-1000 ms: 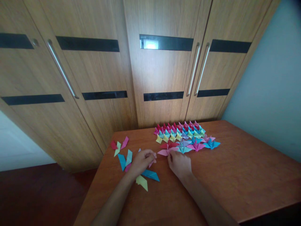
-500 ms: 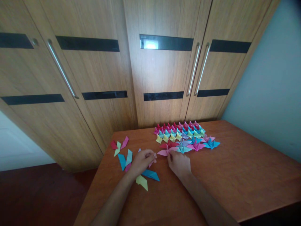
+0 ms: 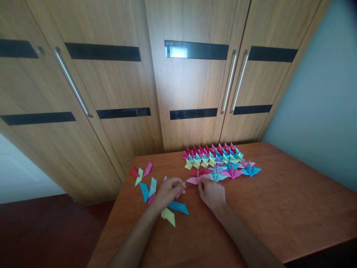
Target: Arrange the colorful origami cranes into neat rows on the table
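My right hand [image 3: 212, 192] has its fingers pinched at the near side of a light pink paper crane [image 3: 192, 181] that lies with wings spread on the table. Right behind this crane sits a red paper crane [image 3: 200, 171], with a light blue crane [image 3: 218, 176] close on its right. To the left, my left hand [image 3: 169, 190] is curled closed just above loose folded papers; a bit of pink paper shows below its fingers, and whether they grip it is hidden. Near that wrist lie a blue folded paper [image 3: 179, 207] and a pale yellow-green one [image 3: 169, 216].
Several rows of small folded cranes [image 3: 205, 162] stand at the table's back. More spread-wing cranes, including a blue one [image 3: 251, 170], lie to the right. Folded pieces [image 3: 144, 191] are scattered at left on the brown table [image 3: 281, 208]. A wooden wardrobe [image 3: 192, 83] rises behind.
Almost nothing differs. Both hands stay in place, and the right hand remains at the pink crane with only a very slight shift left.
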Tool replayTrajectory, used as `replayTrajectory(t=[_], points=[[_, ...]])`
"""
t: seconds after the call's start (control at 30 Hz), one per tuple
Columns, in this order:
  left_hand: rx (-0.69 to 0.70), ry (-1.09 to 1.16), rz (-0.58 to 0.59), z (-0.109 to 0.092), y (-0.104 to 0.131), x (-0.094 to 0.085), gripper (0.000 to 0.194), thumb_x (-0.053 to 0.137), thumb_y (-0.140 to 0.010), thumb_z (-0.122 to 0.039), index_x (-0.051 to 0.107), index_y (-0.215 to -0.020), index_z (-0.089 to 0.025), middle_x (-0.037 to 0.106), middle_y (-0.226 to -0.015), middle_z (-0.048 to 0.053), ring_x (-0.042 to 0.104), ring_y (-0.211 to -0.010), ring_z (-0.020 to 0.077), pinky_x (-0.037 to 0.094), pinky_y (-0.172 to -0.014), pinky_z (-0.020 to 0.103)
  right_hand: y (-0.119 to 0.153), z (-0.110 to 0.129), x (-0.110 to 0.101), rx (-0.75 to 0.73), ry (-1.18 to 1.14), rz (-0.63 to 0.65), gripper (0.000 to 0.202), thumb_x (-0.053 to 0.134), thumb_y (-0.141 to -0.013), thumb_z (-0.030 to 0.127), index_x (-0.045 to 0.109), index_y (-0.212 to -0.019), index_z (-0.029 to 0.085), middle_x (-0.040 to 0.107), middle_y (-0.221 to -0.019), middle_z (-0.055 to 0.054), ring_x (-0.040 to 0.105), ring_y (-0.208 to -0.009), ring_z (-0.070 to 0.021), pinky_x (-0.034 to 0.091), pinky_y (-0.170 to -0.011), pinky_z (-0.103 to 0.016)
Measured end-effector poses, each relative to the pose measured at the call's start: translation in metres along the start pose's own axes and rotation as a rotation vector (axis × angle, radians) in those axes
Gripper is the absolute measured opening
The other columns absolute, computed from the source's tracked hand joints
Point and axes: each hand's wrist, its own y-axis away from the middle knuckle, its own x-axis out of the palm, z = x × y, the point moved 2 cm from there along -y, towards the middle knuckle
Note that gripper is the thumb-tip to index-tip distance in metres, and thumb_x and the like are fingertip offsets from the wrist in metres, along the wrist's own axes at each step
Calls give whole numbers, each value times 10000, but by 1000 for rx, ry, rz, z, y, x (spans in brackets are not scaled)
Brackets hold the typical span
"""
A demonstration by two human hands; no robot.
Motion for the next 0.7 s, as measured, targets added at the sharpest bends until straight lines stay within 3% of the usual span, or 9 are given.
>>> replayTrajectory(t=[0.43,0.6,0.7], points=[[-9,-35,-12,-1,1,0,193,498,-797,-318,591,-767,-152,619,-645,2,514,-498,101,390,-481,202,4,-3,0,5,-15,2,317,352,-912,357,631,-875,210,680,-878,-68,624,-766,-171,380,-624,-241],[-1,-20,-24,-7,1,-6,195,509,-791,-323,600,-763,-152,628,-638,8,551,-529,123,424,-524,226,13,-6,1,-180,-110,54,311,369,-912,340,624,-800,202,674,-820,-39,607,-739,-142,345,-614,-227],[38,-75,-118,-12,2,-16,186,514,-785,-302,623,-756,-154,643,-677,22,592,-633,152,452,-606,247,21,-10,5,-291,-199,71,311,382,-908,321,595,-719,197,649,-720,-5,582,-674,-120,314,-591,-220]])
